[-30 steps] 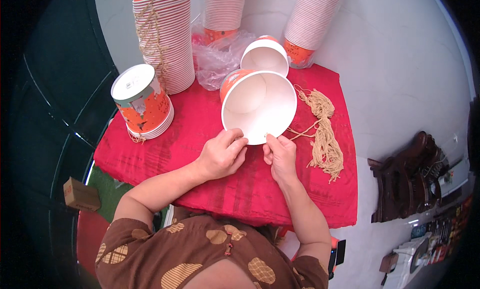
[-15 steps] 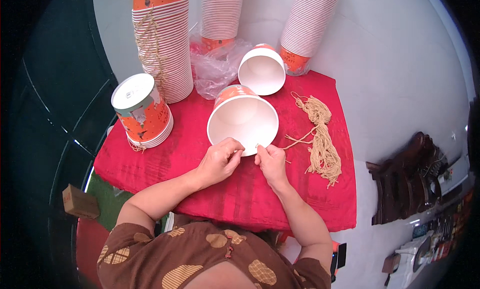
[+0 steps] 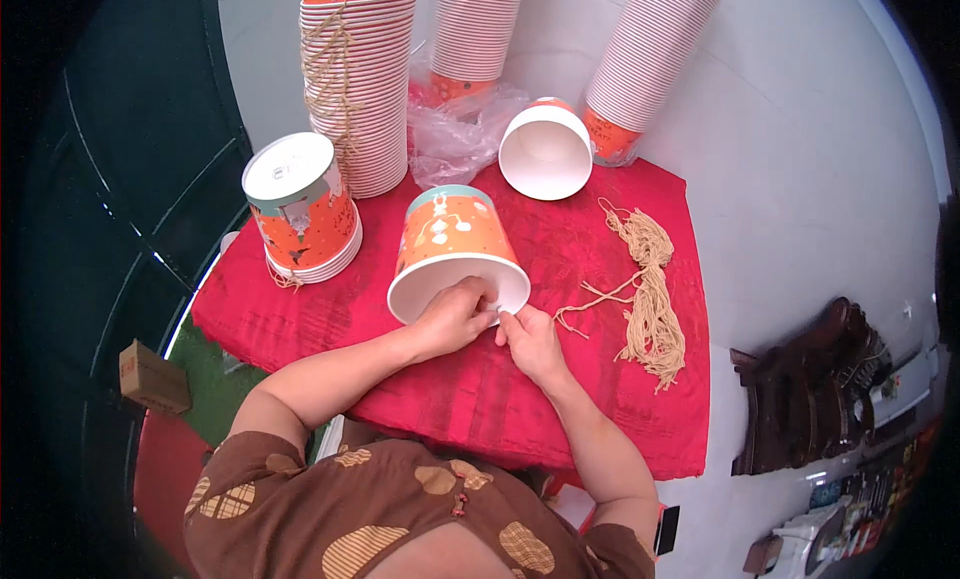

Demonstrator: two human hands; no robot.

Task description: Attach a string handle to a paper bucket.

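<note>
On a red cloth [image 3: 470, 399] spread over a white surface [image 3: 800, 179], an orange paper bucket [image 3: 455, 244] is tipped with its open rim toward the person. Both hands are met at that rim, near its lower edge. The left hand [image 3: 455, 319] is curled over the rim, its grip closed on the edge; the right hand [image 3: 530, 341] is pinched shut against the same spot, though what lies between its fingertips is too small to be made out.

Just right of the hands, a bundle of tan strings [image 3: 650, 289] is laid on the cloth, loose strands trailing toward the right hand. Behind the bucket, a second bucket [image 3: 545, 151] is seen on its side, its white inside showing. To the left, a short stack of upturned buckets [image 3: 300, 209] is stood near the cloth's edge. Along the back, three tall stacks [image 3: 355, 89] are ranged, with crumpled clear plastic [image 3: 455, 144] between them.

Dark flooring is seen at the left, with a small cardboard box [image 3: 150, 376] on it. Dark wooden objects [image 3: 810, 399] are seen at the right, beyond the surface.
</note>
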